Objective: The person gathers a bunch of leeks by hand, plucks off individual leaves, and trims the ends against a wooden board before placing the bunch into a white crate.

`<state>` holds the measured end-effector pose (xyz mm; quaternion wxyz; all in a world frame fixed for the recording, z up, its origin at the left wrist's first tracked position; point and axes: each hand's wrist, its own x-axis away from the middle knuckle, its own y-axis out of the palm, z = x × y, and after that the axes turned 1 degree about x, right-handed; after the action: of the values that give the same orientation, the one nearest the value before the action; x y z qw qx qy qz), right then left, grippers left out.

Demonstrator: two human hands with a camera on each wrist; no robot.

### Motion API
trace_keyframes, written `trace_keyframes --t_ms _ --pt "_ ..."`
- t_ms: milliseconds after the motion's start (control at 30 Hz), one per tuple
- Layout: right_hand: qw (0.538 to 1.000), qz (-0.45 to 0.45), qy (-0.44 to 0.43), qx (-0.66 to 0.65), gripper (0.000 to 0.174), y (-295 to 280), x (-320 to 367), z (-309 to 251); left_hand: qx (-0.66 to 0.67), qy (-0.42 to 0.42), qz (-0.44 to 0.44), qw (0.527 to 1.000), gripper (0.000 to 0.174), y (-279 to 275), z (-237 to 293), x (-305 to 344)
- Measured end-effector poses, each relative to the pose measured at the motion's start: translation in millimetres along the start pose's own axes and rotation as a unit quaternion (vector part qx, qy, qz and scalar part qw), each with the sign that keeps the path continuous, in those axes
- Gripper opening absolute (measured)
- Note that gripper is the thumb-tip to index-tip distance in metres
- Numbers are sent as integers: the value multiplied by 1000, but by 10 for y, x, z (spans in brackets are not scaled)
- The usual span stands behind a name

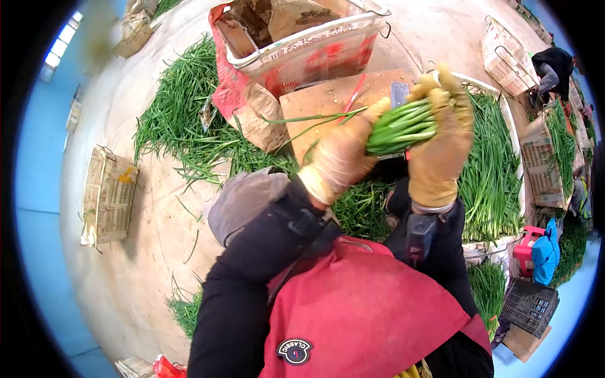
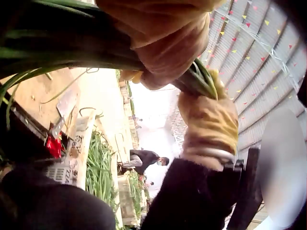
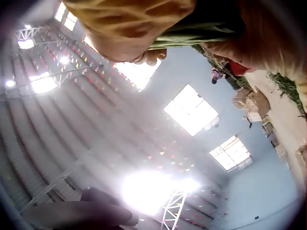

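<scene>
A bunch of green stalks (image 1: 403, 129) is held off the board, its pale ends toward the right. My gloved left hand (image 1: 343, 151) grips the bunch on its left side, and a few long leaves trail out to the left. The right hand (image 1: 446, 142), also gloved, has its fingers round the other end. In the left wrist view, the left hand (image 2: 168, 40) is curled round the leaves (image 2: 62, 43), with the right hand (image 2: 211, 122) just beyond. The right wrist view shows the right hand (image 3: 129, 28) close up beside the stalks (image 3: 192, 36); part of the bunch is hidden.
Below the hands lies a brown board (image 1: 321, 101) with a red-handled tool (image 1: 357, 91). Behind it stands a white crate (image 1: 309, 53). Loose greens (image 1: 183, 107) heap at the left; more stalks (image 1: 488, 170) fill a tray at the right. A person (image 1: 553, 72) bends at the far right.
</scene>
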<state>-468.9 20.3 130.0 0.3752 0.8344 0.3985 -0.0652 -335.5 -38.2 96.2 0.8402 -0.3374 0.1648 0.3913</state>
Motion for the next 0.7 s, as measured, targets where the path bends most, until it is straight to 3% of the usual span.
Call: trace_keyframes --t_ms 33,100,133,200,233,267,333,400,433,467,533,600,667,700 --pt "997 48 -29 46 26 -74 -139 -77 24 50 21 998 51 -59 -72 -62" --pt "998 48 -48 3 22 -420 -469 -240 -19 29 0 999 47 -313 -436 -203" --pt "997 46 -57 -19 21 -594 -611 -267 -7 -38 -35 999 46 -493 -526 -267" --pt "997 -10 7 74 22 -866 -703 32 -139 -126 -78 979 61 -747 -730 -359" --pt "989 -41 58 133 23 -947 -699 240 -170 -126 -99 972 61 -810 -829 -406" --pt "951 -44 139 272 24 -942 -622 399 -201 -126 -119 964 61 -829 -928 -462" --pt "912 -108 244 311 22 -1234 -552 1009 -229 -134 -144 953 55 -728 -1236 -468" --pt "893 -125 264 342 23 -1416 -416 1510 -202 -90 -166 961 49 -528 -1634 -435" --pt "838 -177 285 429 23 -1591 -364 1769 -155 -108 -153 970 46 -426 -1856 -364" --pt "820 -200 286 454 19 -1590 -273 1900 -271 -76 -187 941 48 -352 -1950 -378" --pt "762 -258 184 565 22 -1634 74 2323 -233 -191 -239 923 41 -226 -2093 -446" --pt "592 -418 194 661 36 -1220 92 2320 -207 -192 -226 932 42 -106 -2362 -420" --pt "668 -457 151 568 53 -1107 320 2412 -191 -211 -236 929 42 -10 -2404 -494" --pt "626 -502 208 560 61 -1070 341 2426 -155 -179 -204 950 42 99 -2636 -390"
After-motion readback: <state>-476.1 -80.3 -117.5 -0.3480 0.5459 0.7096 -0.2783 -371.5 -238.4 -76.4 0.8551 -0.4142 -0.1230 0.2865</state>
